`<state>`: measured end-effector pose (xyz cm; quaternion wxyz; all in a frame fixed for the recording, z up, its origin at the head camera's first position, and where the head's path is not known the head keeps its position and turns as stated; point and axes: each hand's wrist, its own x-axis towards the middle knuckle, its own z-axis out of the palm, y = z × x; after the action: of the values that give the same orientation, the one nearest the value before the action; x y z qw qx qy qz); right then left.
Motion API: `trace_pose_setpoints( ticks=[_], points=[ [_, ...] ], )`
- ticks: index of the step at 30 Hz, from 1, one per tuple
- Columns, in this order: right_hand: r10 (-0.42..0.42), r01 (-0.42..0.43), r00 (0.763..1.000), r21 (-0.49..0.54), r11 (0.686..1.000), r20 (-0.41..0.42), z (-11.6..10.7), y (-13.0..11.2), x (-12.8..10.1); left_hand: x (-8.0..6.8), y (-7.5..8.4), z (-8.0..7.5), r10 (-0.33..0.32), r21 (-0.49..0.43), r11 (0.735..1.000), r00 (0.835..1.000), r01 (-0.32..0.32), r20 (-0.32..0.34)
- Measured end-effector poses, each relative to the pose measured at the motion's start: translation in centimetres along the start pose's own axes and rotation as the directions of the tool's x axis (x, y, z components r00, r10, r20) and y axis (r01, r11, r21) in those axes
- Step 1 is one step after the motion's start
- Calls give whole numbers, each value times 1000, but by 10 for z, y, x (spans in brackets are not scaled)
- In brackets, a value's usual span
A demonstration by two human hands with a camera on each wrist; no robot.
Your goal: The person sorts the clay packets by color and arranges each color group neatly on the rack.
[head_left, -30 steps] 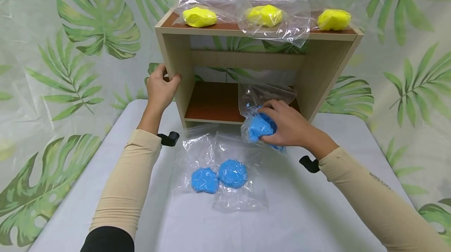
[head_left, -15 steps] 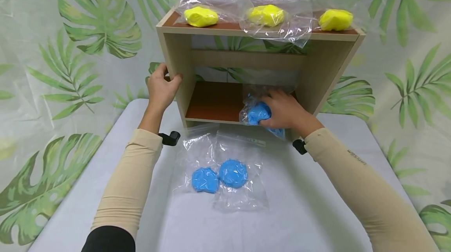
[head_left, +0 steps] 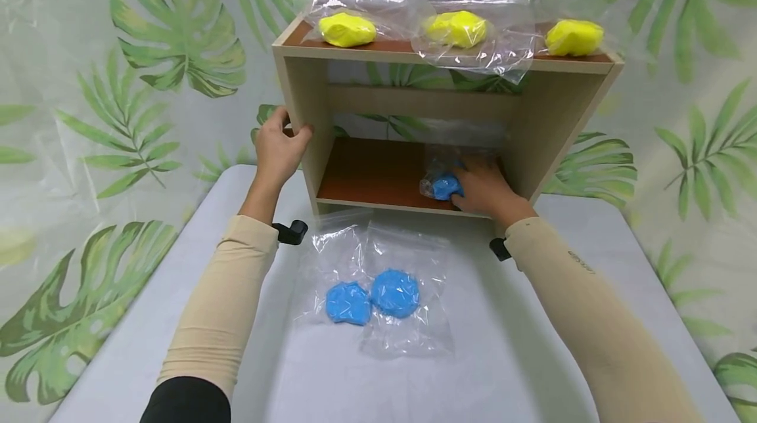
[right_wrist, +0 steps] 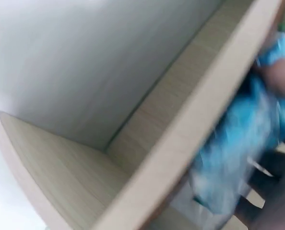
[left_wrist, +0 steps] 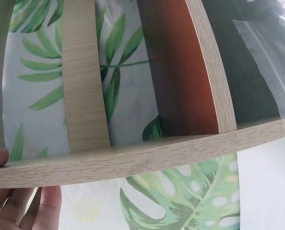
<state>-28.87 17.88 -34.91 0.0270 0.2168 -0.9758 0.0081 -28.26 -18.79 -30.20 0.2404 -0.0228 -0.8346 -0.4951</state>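
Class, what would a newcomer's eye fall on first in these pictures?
The eye would probably go first to the three bagged yellow lumps along the top of the wooden shelf unit, then to the two bagged blue lumps side by side on the white table in front. Toward the right end of the lower shelf, the right grip holds more bagged blue material, while the left grip clasps the unit's left side panel.

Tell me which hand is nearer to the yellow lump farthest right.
The right hand: it holds a blue lump at the lower board, below and left of the yellow lump. The left hand grips the shelf's left side, farther away.
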Motion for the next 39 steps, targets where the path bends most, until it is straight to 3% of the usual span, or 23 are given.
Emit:
trace_pose_setpoints(
  ticks=[8, 17, 30, 39],
  points=[
    [64, -75, 993, 110, 991, 98, 11, 0, -11, 0, 1, 1, -11, -6, 1000, 1000, 11, 8],
    [138, -151, 981, 84, 985, 138, 13, 1, -14, -1, 1, 1, -26, -12, 1000, 999, 26, 30],
    [151, -161, 982, 82, 984, 114, 12, 10, -21, 0, 2, 0, -14, -4, 1000, 999, 15, 31],
    [101, -107, 993, 102, 989, 64, 9, 13, -27, -2, 4, 0, -16, -6, 1000, 999, 16, 29]
  ],
)
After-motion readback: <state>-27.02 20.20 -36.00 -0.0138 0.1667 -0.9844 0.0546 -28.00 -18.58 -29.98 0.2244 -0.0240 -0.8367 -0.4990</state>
